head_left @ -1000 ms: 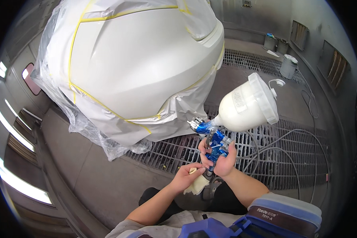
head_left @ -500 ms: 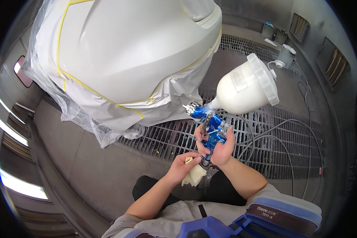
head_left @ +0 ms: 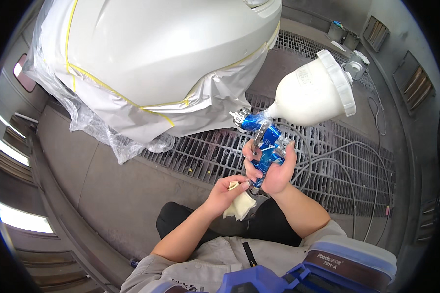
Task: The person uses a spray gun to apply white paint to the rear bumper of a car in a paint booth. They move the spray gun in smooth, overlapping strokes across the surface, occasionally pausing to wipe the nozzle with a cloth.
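Note:
In my right hand (head_left: 280,168) is a blue spray gun (head_left: 269,141), its handle wrapped by the fingers. A large white paint cup (head_left: 308,93) with a ribbed lid sits tilted on top of the gun. The silver nozzle (head_left: 239,117) faces left, toward the masked car body. My left hand (head_left: 226,193) is closed on a folded pale yellow cloth (head_left: 240,205), which hangs below the fingers. Its fingertips are at the bottom of the gun's handle; whether they grip the fitting there I cannot tell.
A white car body panel (head_left: 146,58), edged with yellow tape and masking sheet (head_left: 215,107), fills the upper left. Floor grating (head_left: 200,156) lies under a grey hose (head_left: 342,146). Several cans, among them a grey can (head_left: 359,61), stand at the far right by the wall.
The gun, its cup and both hands have shifted slightly up in the view, the gun a little right. The car body also sits higher and further left. Both grips look the same.

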The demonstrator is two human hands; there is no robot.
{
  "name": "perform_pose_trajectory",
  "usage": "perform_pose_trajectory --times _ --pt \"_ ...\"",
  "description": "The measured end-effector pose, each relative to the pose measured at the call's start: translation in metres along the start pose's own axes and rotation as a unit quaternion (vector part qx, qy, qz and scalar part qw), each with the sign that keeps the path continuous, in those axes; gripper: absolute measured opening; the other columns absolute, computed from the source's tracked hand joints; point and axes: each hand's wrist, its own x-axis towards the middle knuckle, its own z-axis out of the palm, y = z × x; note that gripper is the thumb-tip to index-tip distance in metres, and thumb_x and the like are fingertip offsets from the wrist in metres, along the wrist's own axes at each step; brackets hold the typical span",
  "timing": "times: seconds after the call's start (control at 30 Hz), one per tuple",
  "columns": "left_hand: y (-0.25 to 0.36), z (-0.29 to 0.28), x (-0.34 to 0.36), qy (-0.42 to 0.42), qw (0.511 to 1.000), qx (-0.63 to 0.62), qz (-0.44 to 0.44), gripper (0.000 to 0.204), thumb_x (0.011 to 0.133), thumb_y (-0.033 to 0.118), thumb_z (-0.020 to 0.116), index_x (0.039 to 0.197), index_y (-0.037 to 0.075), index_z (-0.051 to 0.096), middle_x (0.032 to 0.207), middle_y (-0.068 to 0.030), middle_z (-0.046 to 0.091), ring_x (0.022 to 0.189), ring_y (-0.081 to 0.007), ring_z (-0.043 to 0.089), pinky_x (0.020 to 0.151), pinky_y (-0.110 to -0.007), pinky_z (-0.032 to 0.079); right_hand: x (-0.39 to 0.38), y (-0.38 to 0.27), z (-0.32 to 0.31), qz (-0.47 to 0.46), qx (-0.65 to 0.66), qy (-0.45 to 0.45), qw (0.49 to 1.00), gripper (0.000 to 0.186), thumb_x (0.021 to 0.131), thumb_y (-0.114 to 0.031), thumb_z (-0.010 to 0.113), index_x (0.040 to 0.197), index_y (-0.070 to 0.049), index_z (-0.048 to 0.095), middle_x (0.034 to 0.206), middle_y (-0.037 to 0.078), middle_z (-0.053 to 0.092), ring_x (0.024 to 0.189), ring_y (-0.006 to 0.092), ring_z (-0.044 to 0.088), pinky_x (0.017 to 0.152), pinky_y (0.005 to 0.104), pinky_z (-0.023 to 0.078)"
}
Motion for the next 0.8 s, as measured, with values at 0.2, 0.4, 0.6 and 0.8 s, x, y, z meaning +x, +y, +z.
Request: perform_pose_trajectory --times 0.2,0.4,0.6,0.8 --pt "-0.001 0.006 0.000 0.006 1.000 -0.001 0.004 0.019 0.103 0.020 0.065 0.112 0.004 0.069 0.097 0.0010 0.071 0.082 -0.0058 0.064 0.072 -0.024 0.052 -0.002 -0.001 0.001 -0.001 0.000 0.004 1.000 0.095 0.089 -0.088 0.019 0.101 0.002 0.048 0.090 0.008 0.053 0.048 0.0088 0.041 0.045 0.0245 0.036" --pt "0.003 0.005 -0.002 0.005 1.000 0.000 -0.006 0.020 0.102 0.021 0.066 0.112 0.004 0.070 0.097 0.0008 0.071 0.083 -0.0067 0.065 0.073 -0.024 0.053 -0.002 -0.001 -0.001 0.001 0.006 -0.005 1.000 0.096 0.089 -0.088 0.019 0.102 0.003 0.048 0.093 0.009 0.055 0.049 0.0086 0.043 0.045 0.0245 0.037" --pt "0.001 0.003 0.002 -0.017 0.999 -0.028 -0.020 0.016 0.101 0.018 0.068 0.109 0.004 0.070 0.098 0.0005 0.071 0.084 -0.0072 0.065 0.074 -0.024 0.053 -0.003 -0.002 -0.004 -0.001 0.025 -0.011 1.000 0.098 0.089 -0.088 0.020 0.107 0.004 0.050 0.093 0.009 0.055 0.048 0.0086 0.043 0.046 0.0246 0.038" --pt "-0.007 0.005 0.005 0.000 1.000 -0.025 0.005 0.014 0.100 0.014 0.067 0.109 0.003 0.070 0.099 0.0004 0.070 0.086 -0.0079 0.066 0.076 -0.026 0.055 -0.004 -0.004 -0.007 -0.010 0.024 -0.011 1.000 0.097 0.090 -0.086 0.022 0.111 0.005 0.050 0.092 0.009 0.055 0.048 0.0088 0.043 0.047 0.0247 0.039"
